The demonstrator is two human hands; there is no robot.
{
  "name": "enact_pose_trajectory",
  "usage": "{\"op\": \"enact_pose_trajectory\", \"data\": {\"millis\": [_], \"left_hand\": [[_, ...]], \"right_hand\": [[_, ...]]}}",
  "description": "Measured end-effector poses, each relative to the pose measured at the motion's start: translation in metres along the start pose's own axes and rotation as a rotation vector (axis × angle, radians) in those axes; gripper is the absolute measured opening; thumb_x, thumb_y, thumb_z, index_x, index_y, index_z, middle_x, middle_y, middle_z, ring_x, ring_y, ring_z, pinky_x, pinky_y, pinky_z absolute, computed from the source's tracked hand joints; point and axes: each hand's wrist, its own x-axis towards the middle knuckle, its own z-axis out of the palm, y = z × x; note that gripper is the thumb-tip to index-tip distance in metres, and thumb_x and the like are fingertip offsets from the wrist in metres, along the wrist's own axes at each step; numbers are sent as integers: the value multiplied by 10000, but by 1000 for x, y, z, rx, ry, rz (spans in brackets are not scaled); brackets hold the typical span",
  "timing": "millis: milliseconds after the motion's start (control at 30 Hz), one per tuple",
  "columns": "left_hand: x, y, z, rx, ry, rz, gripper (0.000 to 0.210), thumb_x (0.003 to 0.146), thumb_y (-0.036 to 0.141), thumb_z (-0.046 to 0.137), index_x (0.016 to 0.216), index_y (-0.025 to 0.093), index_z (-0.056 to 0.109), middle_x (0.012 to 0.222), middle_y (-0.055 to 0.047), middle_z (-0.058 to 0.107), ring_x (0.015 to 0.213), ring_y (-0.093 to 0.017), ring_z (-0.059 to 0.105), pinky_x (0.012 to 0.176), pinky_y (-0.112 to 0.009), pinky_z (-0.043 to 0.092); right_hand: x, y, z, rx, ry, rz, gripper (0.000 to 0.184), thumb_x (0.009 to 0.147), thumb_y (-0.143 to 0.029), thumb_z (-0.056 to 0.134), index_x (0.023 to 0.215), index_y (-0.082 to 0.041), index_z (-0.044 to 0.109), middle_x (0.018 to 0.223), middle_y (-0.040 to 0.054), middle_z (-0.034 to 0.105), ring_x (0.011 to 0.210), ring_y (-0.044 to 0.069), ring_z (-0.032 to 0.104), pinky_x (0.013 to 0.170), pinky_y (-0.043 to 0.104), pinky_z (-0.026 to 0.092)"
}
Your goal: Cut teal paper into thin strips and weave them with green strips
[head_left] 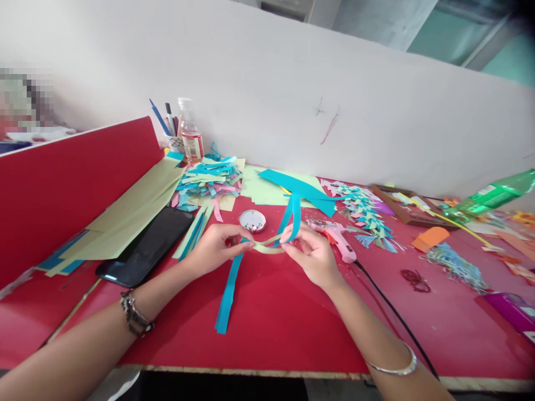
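Note:
My left hand pinches one end of a light green paper strip between thumb and finger. At the strip's other end, my right hand is closed on it together with a blue paper strip, which bends upward in a loop. More blue strip runs down from beneath my left fingertips towards the table's front; whether it joins the loop is hidden. Just beyond my hands is a round white lid with small bits in it. A pink glue gun lies beside my right hand.
A black phone and cut strips lie left. Behind stand a pile of paper strips, a plastic bottle and a pen cup. A woven paper chain, the glue gun's cord and a green bottle are right.

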Motion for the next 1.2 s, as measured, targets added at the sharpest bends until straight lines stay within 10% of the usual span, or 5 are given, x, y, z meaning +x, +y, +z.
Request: {"op": "enact_pose_trajectory", "data": {"millis": [633, 867, 1000, 1200], "left_hand": [[-4, 5, -1, 189, 98, 217, 134, 784, 238, 500, 785, 154, 605, 662, -1, 611, 550, -67, 505, 531, -154, 391], [-4, 3, -1, 136, 145, 108, 168, 775, 288, 511, 800, 156, 611, 634, 6, 601, 508, -69, 477, 507, -164, 383], [-2, 1, -1, 58, 174, -7, 207, 770, 326, 512, 782, 143, 608, 604, 12, 582, 473, -66, 461, 472, -167, 370], [-1, 1, -1, 54, 233, -54, 211, 757, 342, 522, 761, 154, 618, 659, 12, 604, 495, -63, 460, 466, -163, 353]], "right_hand": [[-3, -11, 8, -393, -41, -134, 75, 701, -312, 596, 667, -246, 602, 1018, 28, 474, 1006, 212, 434, 880, 392, 327], [1, -5, 1, -261, 330, -79, 83, 774, -288, 464, 747, -210, 464, 800, 24, 471, 796, 160, 473, 727, 306, 384], [-1, -4, -1, -269, 215, 32, 232, 813, -261, 396, 591, -195, 407, 535, -28, 383, 524, 108, 386, 492, 235, 304], [-7, -12, -1, -268, 60, -185, 258, 765, -207, 436, 518, -188, 363, 489, -41, 346, 461, 85, 326, 460, 229, 260]]}}
